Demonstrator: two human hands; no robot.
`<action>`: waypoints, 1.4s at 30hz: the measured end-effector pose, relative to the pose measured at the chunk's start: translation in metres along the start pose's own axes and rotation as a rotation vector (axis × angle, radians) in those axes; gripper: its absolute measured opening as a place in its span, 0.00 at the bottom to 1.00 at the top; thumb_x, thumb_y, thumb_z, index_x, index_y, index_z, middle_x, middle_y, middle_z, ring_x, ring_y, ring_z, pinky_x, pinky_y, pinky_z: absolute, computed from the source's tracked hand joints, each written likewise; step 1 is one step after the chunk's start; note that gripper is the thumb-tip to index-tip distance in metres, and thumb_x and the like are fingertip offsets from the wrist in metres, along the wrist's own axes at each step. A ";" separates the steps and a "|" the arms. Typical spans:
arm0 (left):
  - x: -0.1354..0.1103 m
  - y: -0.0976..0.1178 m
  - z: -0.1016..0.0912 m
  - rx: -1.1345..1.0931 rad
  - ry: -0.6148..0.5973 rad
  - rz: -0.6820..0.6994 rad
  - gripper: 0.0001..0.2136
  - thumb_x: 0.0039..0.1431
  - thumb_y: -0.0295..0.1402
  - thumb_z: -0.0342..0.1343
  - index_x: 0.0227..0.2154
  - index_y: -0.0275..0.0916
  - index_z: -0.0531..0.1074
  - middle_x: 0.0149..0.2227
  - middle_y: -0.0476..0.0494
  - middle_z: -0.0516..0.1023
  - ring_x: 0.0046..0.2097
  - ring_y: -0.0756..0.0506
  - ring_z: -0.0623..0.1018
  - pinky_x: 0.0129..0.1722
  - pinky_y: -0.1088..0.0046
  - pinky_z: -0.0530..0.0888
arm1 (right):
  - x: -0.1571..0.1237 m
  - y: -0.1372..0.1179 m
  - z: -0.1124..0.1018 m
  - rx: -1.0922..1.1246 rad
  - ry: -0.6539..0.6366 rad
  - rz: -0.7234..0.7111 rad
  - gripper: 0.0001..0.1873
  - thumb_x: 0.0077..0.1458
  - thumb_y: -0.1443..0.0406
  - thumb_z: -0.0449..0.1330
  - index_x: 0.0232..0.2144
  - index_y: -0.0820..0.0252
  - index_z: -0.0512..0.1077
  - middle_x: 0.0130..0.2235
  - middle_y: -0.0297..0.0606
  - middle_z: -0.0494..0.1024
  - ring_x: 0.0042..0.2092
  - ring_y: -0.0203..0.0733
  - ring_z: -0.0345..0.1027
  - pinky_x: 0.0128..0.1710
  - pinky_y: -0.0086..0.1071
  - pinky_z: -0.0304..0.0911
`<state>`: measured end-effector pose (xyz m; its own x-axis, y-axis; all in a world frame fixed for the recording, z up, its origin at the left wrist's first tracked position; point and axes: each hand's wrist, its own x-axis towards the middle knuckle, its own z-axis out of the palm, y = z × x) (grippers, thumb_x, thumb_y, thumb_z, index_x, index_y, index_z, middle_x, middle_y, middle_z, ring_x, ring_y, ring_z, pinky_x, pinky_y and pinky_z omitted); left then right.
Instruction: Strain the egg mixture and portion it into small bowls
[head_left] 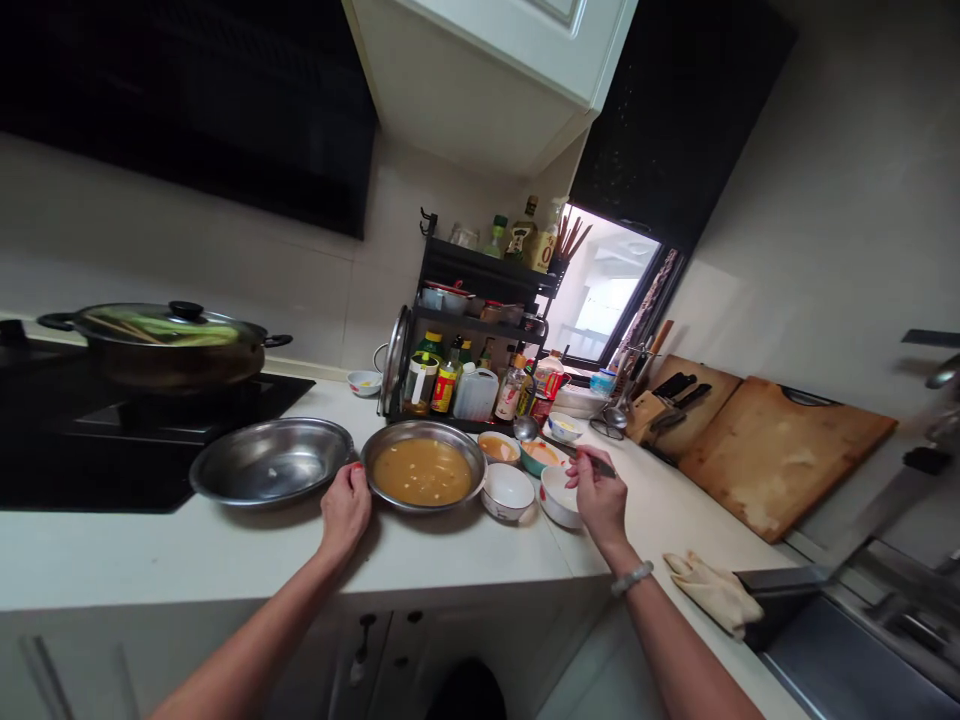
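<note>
My right hand [600, 498] is closed round the dark handle of a ladle [526, 429]. The ladle's metal bowl points left, above a green bowl [541, 458] with orange-tinged contents. Curled at the left rim of a metal basin [431, 472], my left hand [347, 510] appears to grip it; the fingertips are partly hidden. Brown liquid with small pale bits fills that basin. To its left stands a second metal basin [271, 462], with no food visible in it. A white bowl [508, 492] and another white bowl [559, 497] stand between the basin and my right hand.
A lidded pan [176, 345] sits on the black stove [97, 440]. Behind the bowls, a black rack [480, 325] holds bottles and jars. Cutting boards [780, 450] and a knife block [651, 415] lean at right. A cloth [712, 590] lies near the sink [862, 650].
</note>
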<state>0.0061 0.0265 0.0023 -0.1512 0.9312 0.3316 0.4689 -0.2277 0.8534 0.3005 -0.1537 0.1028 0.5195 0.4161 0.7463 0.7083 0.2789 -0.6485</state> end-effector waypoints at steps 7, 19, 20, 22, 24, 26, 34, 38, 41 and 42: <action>-0.003 0.000 0.003 0.023 -0.042 -0.005 0.22 0.60 0.39 0.40 0.48 0.31 0.70 0.39 0.32 0.79 0.41 0.37 0.78 0.42 0.63 0.71 | 0.028 0.045 -0.016 -0.127 0.048 0.146 0.20 0.50 0.51 0.57 0.34 0.61 0.70 0.19 0.30 0.71 0.19 0.37 0.68 0.17 0.28 0.64; -0.004 -0.004 0.004 0.018 -0.057 0.022 0.22 0.61 0.39 0.39 0.49 0.29 0.69 0.41 0.31 0.79 0.42 0.37 0.78 0.43 0.63 0.71 | 0.036 0.066 -0.008 0.043 0.248 0.411 0.11 0.43 0.58 0.62 0.25 0.58 0.66 0.15 0.31 0.71 0.15 0.39 0.67 0.14 0.29 0.64; -0.004 -0.004 0.004 0.017 -0.058 0.025 0.22 0.61 0.39 0.39 0.49 0.29 0.69 0.41 0.31 0.79 0.42 0.37 0.78 0.43 0.63 0.71 | 0.038 0.068 -0.008 0.067 0.289 0.432 0.11 0.43 0.58 0.61 0.25 0.58 0.64 0.15 0.30 0.71 0.15 0.39 0.67 0.14 0.29 0.64; -0.003 -0.005 0.005 0.016 -0.056 0.029 0.22 0.61 0.39 0.40 0.49 0.29 0.69 0.41 0.31 0.79 0.42 0.37 0.78 0.42 0.63 0.71 | 0.042 0.070 -0.010 0.116 0.349 0.464 0.12 0.43 0.59 0.61 0.24 0.58 0.62 0.15 0.28 0.70 0.16 0.38 0.67 0.15 0.28 0.65; -0.002 -0.007 0.006 0.019 -0.052 0.029 0.22 0.61 0.39 0.40 0.49 0.29 0.69 0.41 0.30 0.79 0.42 0.37 0.78 0.42 0.63 0.71 | 0.044 0.069 -0.012 0.157 0.385 0.483 0.13 0.43 0.59 0.62 0.25 0.58 0.62 0.15 0.27 0.69 0.15 0.36 0.67 0.15 0.27 0.65; -0.001 -0.008 0.007 0.023 -0.046 0.028 0.22 0.61 0.39 0.40 0.49 0.29 0.70 0.40 0.31 0.79 0.42 0.37 0.78 0.42 0.63 0.71 | 0.045 0.066 -0.013 0.192 0.404 0.489 0.13 0.43 0.60 0.63 0.25 0.59 0.62 0.15 0.25 0.69 0.15 0.35 0.66 0.14 0.25 0.64; -0.002 -0.010 0.010 -0.022 -0.020 0.051 0.21 0.61 0.39 0.41 0.46 0.32 0.71 0.36 0.35 0.80 0.38 0.39 0.79 0.39 0.65 0.72 | 0.045 0.040 -0.008 0.299 0.343 0.443 0.15 0.40 0.60 0.66 0.27 0.62 0.66 0.16 0.27 0.71 0.17 0.33 0.67 0.14 0.23 0.63; -0.003 -0.009 0.008 -0.023 -0.030 0.043 0.21 0.61 0.39 0.40 0.47 0.31 0.70 0.37 0.34 0.80 0.38 0.39 0.78 0.40 0.65 0.71 | 0.038 0.024 0.008 0.344 0.264 0.425 0.18 0.39 0.57 0.67 0.28 0.62 0.67 0.17 0.30 0.73 0.17 0.35 0.67 0.14 0.24 0.62; -0.003 -0.008 0.007 -0.027 -0.044 0.046 0.22 0.61 0.40 0.39 0.48 0.30 0.70 0.37 0.34 0.80 0.38 0.39 0.78 0.39 0.65 0.71 | 0.027 0.008 0.022 0.369 0.162 0.391 0.20 0.40 0.55 0.67 0.30 0.62 0.67 0.17 0.30 0.73 0.17 0.35 0.66 0.14 0.26 0.63; -0.003 -0.008 0.007 -0.026 -0.041 0.047 0.22 0.61 0.40 0.39 0.48 0.30 0.70 0.37 0.33 0.80 0.39 0.39 0.78 0.40 0.65 0.71 | 0.023 0.002 0.026 0.362 0.121 0.368 0.20 0.41 0.55 0.66 0.31 0.62 0.67 0.18 0.31 0.74 0.17 0.35 0.66 0.14 0.26 0.63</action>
<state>0.0089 0.0278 -0.0086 -0.0938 0.9300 0.3554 0.4520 -0.2783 0.8475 0.3011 -0.1208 0.1147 0.7692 0.4455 0.4581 0.2700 0.4231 -0.8649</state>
